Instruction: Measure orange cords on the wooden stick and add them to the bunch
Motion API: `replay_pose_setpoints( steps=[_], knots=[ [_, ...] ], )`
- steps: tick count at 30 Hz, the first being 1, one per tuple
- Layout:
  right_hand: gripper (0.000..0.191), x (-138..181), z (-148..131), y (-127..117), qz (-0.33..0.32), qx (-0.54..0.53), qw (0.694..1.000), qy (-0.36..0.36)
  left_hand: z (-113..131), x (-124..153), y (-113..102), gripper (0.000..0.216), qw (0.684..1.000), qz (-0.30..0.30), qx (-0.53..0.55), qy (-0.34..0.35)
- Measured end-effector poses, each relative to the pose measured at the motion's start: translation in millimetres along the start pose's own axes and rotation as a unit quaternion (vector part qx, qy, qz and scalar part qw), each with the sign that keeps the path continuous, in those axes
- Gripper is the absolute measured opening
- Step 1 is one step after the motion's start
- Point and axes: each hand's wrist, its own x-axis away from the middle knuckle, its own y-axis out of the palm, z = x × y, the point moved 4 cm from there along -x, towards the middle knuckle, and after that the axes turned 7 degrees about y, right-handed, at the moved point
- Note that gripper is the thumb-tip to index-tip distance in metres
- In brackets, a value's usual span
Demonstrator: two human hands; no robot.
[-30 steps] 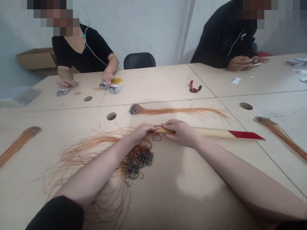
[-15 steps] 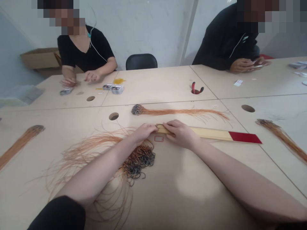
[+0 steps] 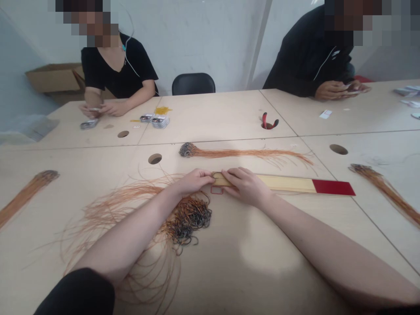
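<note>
A long flat cream strip (image 3: pixel 285 183) with a red end (image 3: pixel 333 187) lies on the table, pointing right. My left hand (image 3: pixel 197 180) pinches a small dark fish hook (image 3: pixel 214 175) at the strip's left end; its thumb and forefinger are pressed together. My right hand (image 3: pixel 244 183) is closed over the strip just beside it, fingers across the top. Below my left forearm spreads a loose pile of dark fish hooks (image 3: pixel 193 218) tied to orange lines (image 3: pixel 127 192). Just under the strip sits a small red-outlined label (image 3: pixel 217 190).
Behind my hands lies a bundle of hooks on orange lines (image 3: pixel 229 152); further bundles lie left (image 3: pixel 29 194) and right (image 3: pixel 382 186). Red-handled pliers (image 3: pixel 265 120) stand in a table hole. Opposite, two people in black handle small items near stacked packs (image 3: pixel 160 122).
The strip and both my hands have shifted very slightly left in view. Across the table, the left person's hands have come together above a small pack.
</note>
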Motion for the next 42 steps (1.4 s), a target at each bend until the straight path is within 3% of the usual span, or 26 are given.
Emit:
replay_pose_setpoints(
  steps=[7,15,25,31,36,42],
  knots=[
    [0.044,-0.4,-0.3,0.3,0.005,-0.015,1.000,0.000,1.5,1.2,-1.0,0.020,0.999,0.029,-0.020,0.004],
    [0.043,0.2,-0.4,-1.5,0.001,-0.025,1.000,0.001,-0.2,0.0,-1.7,0.022,1.000,0.008,-0.029,0.002],
    [0.041,0.3,-5.6,-2.5,0.007,-0.004,1.000,0.018,-0.8,1.2,-2.2,0.021,0.999,0.024,-0.034,-0.005],
    [0.054,-5.1,-11.4,-8.6,-0.056,0.054,0.996,0.035,3.2,2.4,-0.2,0.016,1.000,0.021,-0.022,0.002],
    [0.047,-6.1,-13.4,-6.7,-0.118,0.124,0.985,0.013,6.5,3.3,0.6,0.018,0.999,0.018,-0.042,0.002],
    [0.047,-2.9,-9.6,-1.1,-0.113,0.122,0.986,-0.005,5.0,3.8,-2.3,0.021,0.995,0.004,-0.102,-0.003]
  ],
)
